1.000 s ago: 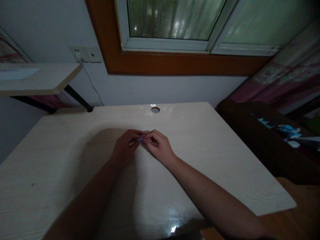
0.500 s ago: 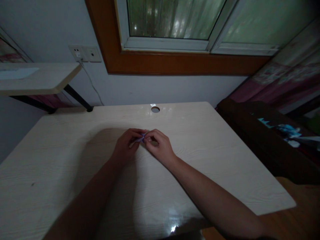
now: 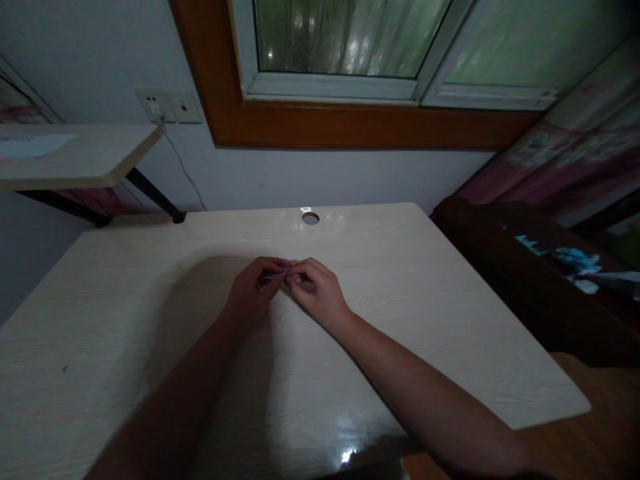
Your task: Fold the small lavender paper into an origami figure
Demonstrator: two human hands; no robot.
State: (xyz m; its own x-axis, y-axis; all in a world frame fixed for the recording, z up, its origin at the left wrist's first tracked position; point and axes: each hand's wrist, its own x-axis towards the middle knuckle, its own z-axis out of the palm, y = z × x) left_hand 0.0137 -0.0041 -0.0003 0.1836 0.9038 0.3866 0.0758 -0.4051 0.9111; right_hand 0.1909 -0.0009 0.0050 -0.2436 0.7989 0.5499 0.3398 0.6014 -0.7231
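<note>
Over the middle of the pale wooden desk [image 3: 410,307], both hands meet at a small, thin purple piece [image 3: 285,271], which looks like folded paper. My left hand [image 3: 250,288] pinches it from the left, with the thumb below and the fingers above. From the right, my right hand [image 3: 321,288] is closed on the same piece, its fingertips touching those of the left. Most of the purple piece is hidden behind the fingers, so its full shape does not show.
A round cable hole [image 3: 311,219] lies near the desk's back edge. At the left, a raised shelf [image 3: 120,163] stands on black legs, with a white sheet [image 3: 35,145] on it. A white cable [image 3: 183,167] hangs from the wall socket [image 3: 159,107]. Dark furniture [image 3: 500,267] stands at the right.
The left thumb has moved up against the purple piece, and less of the piece shows between the fingers. The right hand stays nearly in place.
</note>
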